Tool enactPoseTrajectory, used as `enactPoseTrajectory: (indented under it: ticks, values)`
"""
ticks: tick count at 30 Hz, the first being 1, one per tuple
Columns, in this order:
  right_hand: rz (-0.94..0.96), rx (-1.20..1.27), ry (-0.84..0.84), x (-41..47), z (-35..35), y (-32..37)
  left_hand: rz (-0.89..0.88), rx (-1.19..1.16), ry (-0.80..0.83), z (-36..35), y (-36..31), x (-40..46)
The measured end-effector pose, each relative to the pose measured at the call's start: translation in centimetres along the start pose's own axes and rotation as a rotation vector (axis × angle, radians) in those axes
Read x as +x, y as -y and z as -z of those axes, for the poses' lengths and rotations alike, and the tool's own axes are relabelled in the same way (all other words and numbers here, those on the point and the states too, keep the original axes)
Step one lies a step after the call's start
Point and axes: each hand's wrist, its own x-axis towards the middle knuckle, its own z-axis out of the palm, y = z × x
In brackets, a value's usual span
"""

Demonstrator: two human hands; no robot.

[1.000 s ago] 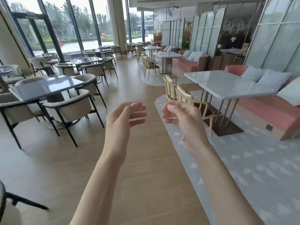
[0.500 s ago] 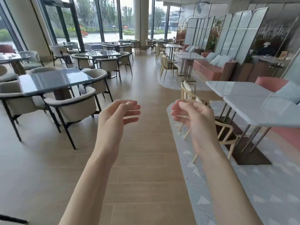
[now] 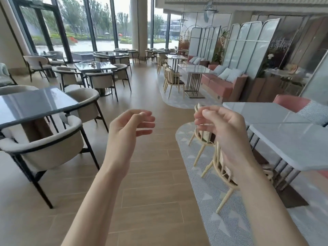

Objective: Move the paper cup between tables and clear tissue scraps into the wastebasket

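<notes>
Both my hands are up in front of me and carrying nothing. My left hand (image 3: 129,125) is loosely cupped, its fingers (image 3: 144,120) curled but apart from the thumb. My right hand (image 3: 221,128) is half closed, thumb resting near the forefinger with nothing that I can see between them. Neither the paper cup, any tissue scraps, nor the wastebasket shows anywhere in view, so I judge the step in hand is simply walking and searching — finding the table that has the cup.

To do that well I should keep to the bare wooden floor (image 3: 150,174) down the middle, look over each tabletop in turn, and keep my hands relaxed and ready rather than reaching early.

On my left stands a dark glass-topped table (image 3: 33,105) with a cream armchair (image 3: 46,150) pushed close to the aisle; its black legs splay outward and could catch a foot. On my right, two pale wooden chairs (image 3: 223,167) sit on the patterned grey rug (image 3: 221,219) beside a white marble table (image 3: 287,137), whose corner juts towards me. There are small objects on a farther glass table (image 3: 95,65), too small to tell what they are — perhaps worth a closer look.
</notes>
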Motion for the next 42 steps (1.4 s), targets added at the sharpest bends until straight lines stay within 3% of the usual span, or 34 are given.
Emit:
enactPoseTrajectory:
  ticks: [8, 15, 22, 36, 42]
  values:
    - [-0.025, 0.012, -0.023, 13.6, -4.6, -6.6, 0.004, 0.014, 0.061, -2.6, 5.6, 15.4]
    - [0.048, 0.160, -0.048, 33.3, -8.9, -10.7, -0.123, 0.074, 0.040, -5.0, 7.7, 34.4]
    - [0.043, 0.275, 0.053, 51.1, -15.0, -12.0, -0.166, 0.045, 0.022, -7.8, 8.7, 52.7]
    - [0.002, 0.156, 0.053, 83.8, -27.3, -24.6, -0.167, -0.023, 0.025, -9.6, 22.8, 87.9]
    - [0.071, 0.086, 0.029, 99.8, -32.5, -27.0, -0.188, 0.003, 0.058, -9.7, 25.3, 105.4]
